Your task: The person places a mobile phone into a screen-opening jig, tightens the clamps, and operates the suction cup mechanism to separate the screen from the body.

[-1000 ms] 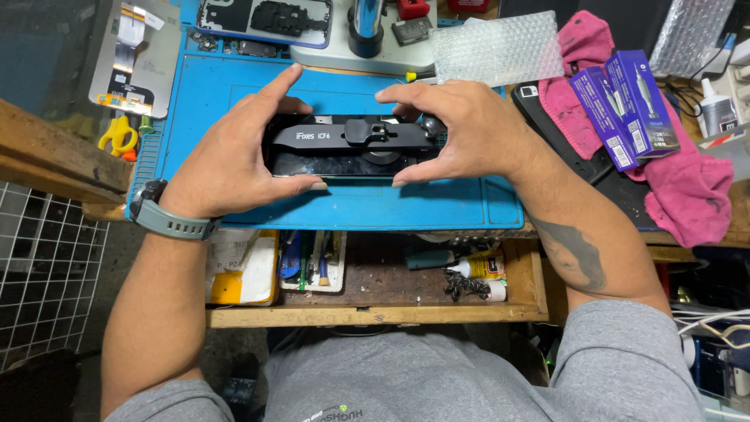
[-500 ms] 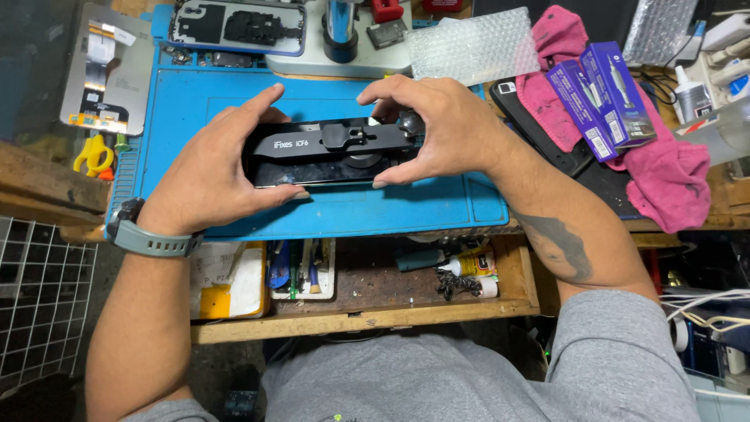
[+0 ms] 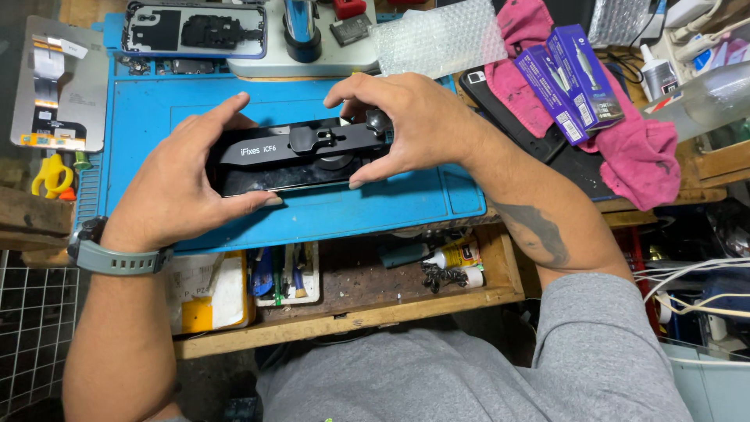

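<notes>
A black bar-shaped clamp fixture point(image 3: 301, 144) with a round knob sits across a dark phone point(image 3: 273, 178), held just above the blue work mat point(image 3: 328, 215). My left hand point(image 3: 183, 187) grips the fixture's left end, thumb under the phone's near edge, a grey watch on its wrist. My right hand point(image 3: 410, 125) wraps the right end, fingers curled over the top and thumb on the front. The fixture's right end is hidden under that hand.
An opened phone back point(image 3: 195, 31) and a grey stand point(image 3: 301, 31) lie at the mat's far edge. Bubble wrap point(image 3: 441, 35), two blue boxes point(image 3: 566, 78) on a pink cloth point(image 3: 641, 152), a display panel point(image 3: 58, 86) at left, an open drawer of tools point(image 3: 344, 273) below.
Both hands keep their grip on the clamp and phone. My head has shifted slightly, so the bench sits a little differently in view.
</notes>
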